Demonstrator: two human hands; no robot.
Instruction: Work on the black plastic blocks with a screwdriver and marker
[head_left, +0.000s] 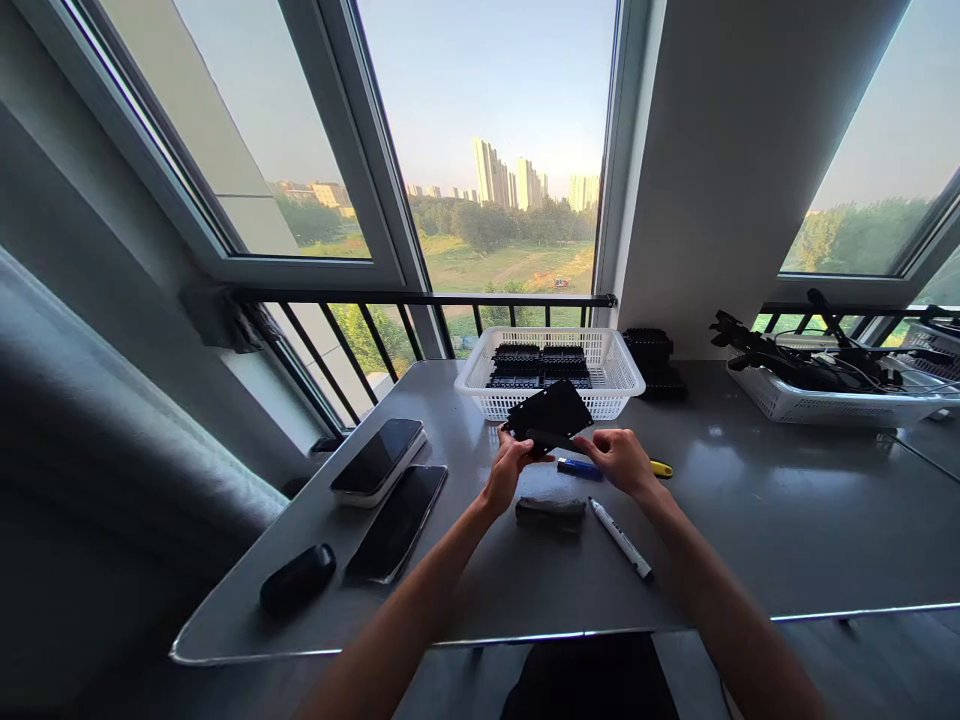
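My left hand is closed on the near edge of a thin black rectangular panel, tilted up above the table. With its fingers together, my right hand grips one end of a narrow dark flat strip. That strip lies across the lower part of the panel; whether they are joined I cannot tell. Beneath my right hand are a blue tool part and a yellow handle end. A dark grey folded bundle and a white marker lie nearer to me.
Behind the panel stands a white basket with several black ribbed parts. More black parts are stacked beside it. Far right, another white basket holds black pieces and cables. At left lie a phone on a box, another phone and a black case.
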